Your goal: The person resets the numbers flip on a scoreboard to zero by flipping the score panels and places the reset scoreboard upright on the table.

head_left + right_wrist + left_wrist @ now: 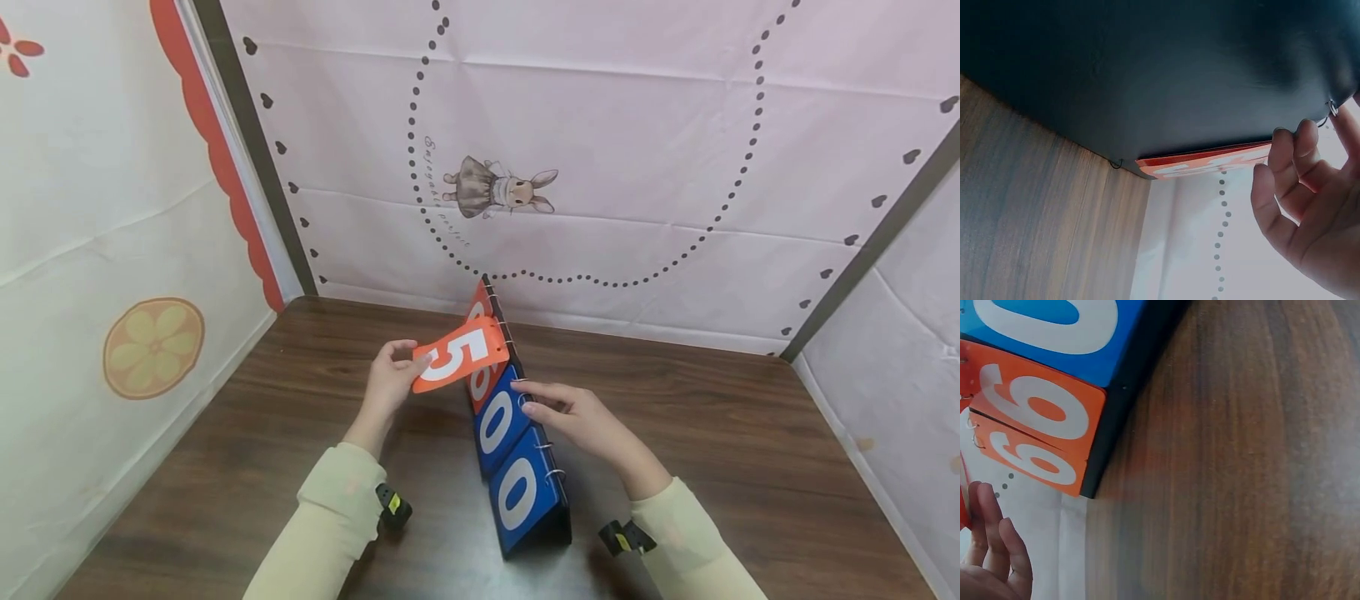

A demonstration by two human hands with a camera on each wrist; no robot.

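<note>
Head view: flip scoreboard (pixel 557 537) stands on the table (pixel 712 467), near end toward the wearer. Near blue 0 card (pixel 521 493) and next blue 0 card (pixel 498 422) lie against its left face. Right hand (pixel 588 423): grip slack, fingertips resting at the top edge by the rings (pixel 555 473). Risk: bracing that light, a sideways tug farther along could slide or twist the stand. Index tip is at the second blue card's corner, could nudge it.

Left hand (pixel 390 379): grip pinches the orange 5 card (pixel 457 357) by its free end, raised off the face, other end on the rings. Risk: pinch slips, card flops onto the orange below; overpull, holes tear or it creases (looks slightly bowed).

Hard to see: right wrist view is mostly black back panel (pixel 1147 69); index tip hidden, pressure unknown. Head view, 5 card covers much of the orange pair; left wrist view reads nearer orange card (pixel 1075 419) and farther orange card (pixel 1054 465) as 6s, but crops 5 card and hand. Gap to the cloth wall (pixel 622 183): can't tell.
</note>
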